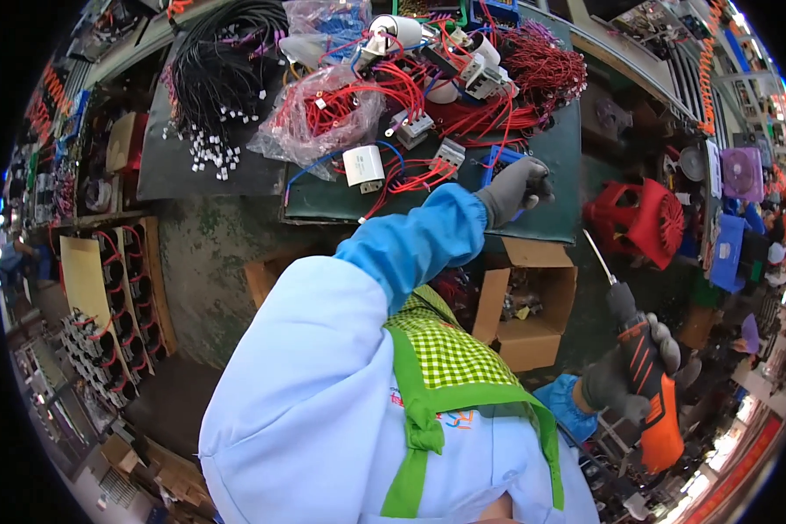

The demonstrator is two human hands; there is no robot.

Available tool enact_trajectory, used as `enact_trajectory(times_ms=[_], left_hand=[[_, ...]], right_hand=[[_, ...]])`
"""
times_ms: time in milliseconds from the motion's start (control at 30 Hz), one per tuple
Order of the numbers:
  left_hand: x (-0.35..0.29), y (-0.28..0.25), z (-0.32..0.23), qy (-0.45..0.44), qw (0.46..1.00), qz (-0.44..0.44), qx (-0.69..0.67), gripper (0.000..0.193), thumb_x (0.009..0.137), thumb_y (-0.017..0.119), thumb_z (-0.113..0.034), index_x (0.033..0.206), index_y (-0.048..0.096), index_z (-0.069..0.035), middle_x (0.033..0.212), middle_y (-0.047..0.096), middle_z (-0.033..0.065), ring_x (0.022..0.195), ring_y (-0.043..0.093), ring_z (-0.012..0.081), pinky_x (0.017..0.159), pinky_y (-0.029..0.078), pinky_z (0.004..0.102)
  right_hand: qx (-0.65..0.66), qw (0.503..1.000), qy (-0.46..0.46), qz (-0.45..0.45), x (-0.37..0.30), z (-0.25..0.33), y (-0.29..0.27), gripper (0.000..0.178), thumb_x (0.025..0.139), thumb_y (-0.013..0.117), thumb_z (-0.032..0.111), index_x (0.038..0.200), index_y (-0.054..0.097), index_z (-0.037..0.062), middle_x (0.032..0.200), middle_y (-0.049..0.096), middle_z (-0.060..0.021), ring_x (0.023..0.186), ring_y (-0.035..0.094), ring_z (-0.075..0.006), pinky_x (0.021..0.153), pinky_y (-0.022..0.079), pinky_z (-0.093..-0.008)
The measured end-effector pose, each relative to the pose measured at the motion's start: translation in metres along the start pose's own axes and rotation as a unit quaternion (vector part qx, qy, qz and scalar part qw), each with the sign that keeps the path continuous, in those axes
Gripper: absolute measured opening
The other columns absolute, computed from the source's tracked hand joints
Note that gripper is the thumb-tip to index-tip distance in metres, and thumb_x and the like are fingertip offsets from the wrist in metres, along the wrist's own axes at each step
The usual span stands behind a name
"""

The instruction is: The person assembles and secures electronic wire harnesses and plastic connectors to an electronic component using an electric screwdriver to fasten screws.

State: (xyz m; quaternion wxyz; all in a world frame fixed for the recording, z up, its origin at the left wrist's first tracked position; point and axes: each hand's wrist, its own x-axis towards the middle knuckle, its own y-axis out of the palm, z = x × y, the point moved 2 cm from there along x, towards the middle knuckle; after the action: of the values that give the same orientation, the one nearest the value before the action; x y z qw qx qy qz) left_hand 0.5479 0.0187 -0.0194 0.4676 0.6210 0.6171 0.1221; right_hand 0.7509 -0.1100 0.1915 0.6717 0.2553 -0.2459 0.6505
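Note:
My left hand [517,190], in a grey glove, is over the front right of the dark green table, its fingers curled together. Whatever they may pinch is too small to make out. Partly covered beneath it is a blue item [501,158], perhaps a small tray. My right hand [624,377], also gloved, grips an orange and black electric screwdriver [657,397] off to the right, its long bit pointing up and left. Left of my left hand lie a grey terminal block [448,156] with red wires and a white box-shaped capacitor [363,168].
Black cables [223,65] with white connectors, a clear plastic bag [323,118] of red wires and a dark red wire bundle [546,65] cover the table's far side. An open cardboard box [533,341] stands below the front edge. A red plastic stool [639,218] is at the right.

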Motion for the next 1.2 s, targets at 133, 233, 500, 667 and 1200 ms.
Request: enact_trajectory(times_ms=[133, 233, 500, 667, 1200], left_hand=[[-0.05, -0.007, -0.032, -0.059, 0.976, 0.084, -0.192, 0.018, 0.09, 0.05, -0.026, 0.097, 0.056, -0.01, 0.087, 0.062, 0.0121, 0.078, 0.064, 0.0297, 0.053, 0.047, 0.0276], [-0.079, -0.015, -0.055, -0.075, 0.95, 0.159, -0.258, 0.026, 0.093, 0.049, -0.031, 0.096, 0.061, -0.008, 0.084, 0.065, 0.0091, 0.07, 0.061, 0.0236, 0.052, 0.046, 0.0258], [-0.142, -0.016, -0.073, -0.019, 0.92, 0.213, -0.328, 0.028, 0.096, 0.044, -0.027, 0.104, 0.062, -0.007, 0.084, 0.068, 0.0072, 0.065, 0.056, 0.016, 0.055, 0.042, 0.0239], [-0.164, -0.017, -0.072, -0.01, 0.9, 0.211, -0.382, 0.028, 0.096, 0.044, -0.026, 0.103, 0.062, -0.005, 0.086, 0.068, 0.0087, 0.069, 0.059, 0.0169, 0.056, 0.044, 0.0229], [-0.169, -0.055, -0.086, 0.119, 0.978, 0.033, -0.166, 0.027, 0.095, 0.049, -0.027, 0.112, 0.055, -0.007, 0.092, 0.065, 0.0106, 0.08, 0.064, 0.0222, 0.063, 0.049, 0.0288]], right_hand=[[0.058, 0.998, -0.003, 0.02, 0.007, -0.014, 0.025, 0.09, 0.076, 0.058, 0.071, 0.131, 0.045, 0.001, 0.115, 0.056, -0.0161, 0.103, 0.055, -0.0305, 0.097, 0.043, -0.0479], [0.142, 0.985, -0.062, 0.07, 0.019, -0.019, 0.054, 0.093, 0.08, 0.058, 0.066, 0.143, 0.028, 0.0051, 0.117, 0.057, -0.0135, 0.101, 0.056, -0.032, 0.093, 0.045, -0.0504], [0.231, 0.959, -0.098, 0.128, 0.03, -0.027, 0.106, 0.093, 0.082, 0.062, 0.06, 0.145, 0.023, 0.0034, 0.115, 0.056, -0.0164, 0.102, 0.057, -0.0334, 0.09, 0.047, -0.0503], [0.245, 0.957, -0.075, 0.134, 0.024, -0.029, 0.127, 0.091, 0.083, 0.061, 0.058, 0.145, 0.023, 0.003, 0.113, 0.056, -0.0157, 0.101, 0.058, -0.0315, 0.091, 0.047, -0.0492], [0.199, 0.978, 0.019, 0.054, 0.003, -0.038, 0.157, 0.089, 0.084, 0.055, 0.062, 0.144, 0.023, 0.004, 0.115, 0.058, -0.0147, 0.102, 0.06, -0.0304, 0.094, 0.047, -0.0475]])
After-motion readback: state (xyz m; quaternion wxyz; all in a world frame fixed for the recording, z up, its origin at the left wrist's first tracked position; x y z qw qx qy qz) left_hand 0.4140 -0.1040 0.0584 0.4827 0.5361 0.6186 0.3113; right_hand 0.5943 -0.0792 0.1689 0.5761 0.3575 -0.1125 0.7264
